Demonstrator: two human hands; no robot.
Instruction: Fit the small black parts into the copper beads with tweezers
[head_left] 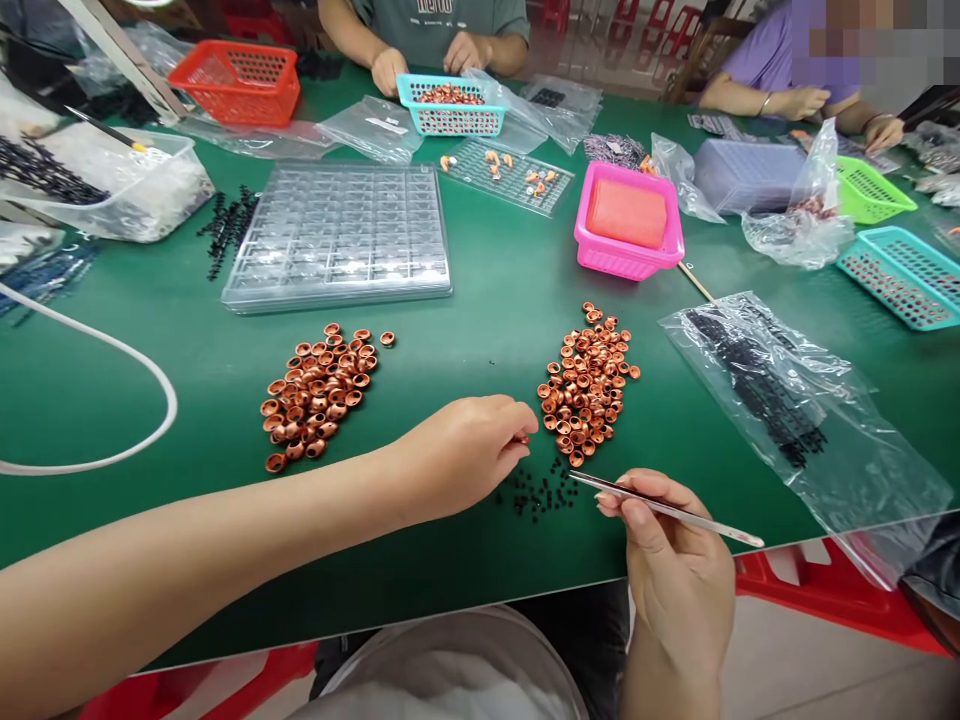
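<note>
My left hand (469,450) reaches across to the left edge of the right-hand pile of copper-coloured cups (589,385). Its fingers are pinched round a small copper-coloured piece that is mostly hidden. Metal tweezers (697,518) are held in my right hand (675,560), their tips pointing left, close to the pile's lower end. Small black pieces (536,492) lie scattered on the green table (480,340) between my two hands. Another pile of copper-coloured cups (319,395) lies beyond my left forearm, with one cup (387,339) a little apart.
Behind the piles are a clear compartment tray (341,235) and a pink basket (628,225) with a red block. Plastic bags of black parts (757,380) lie at right. A white cable (150,370) curves at left. Two people sit across, one at a blue basket (454,118).
</note>
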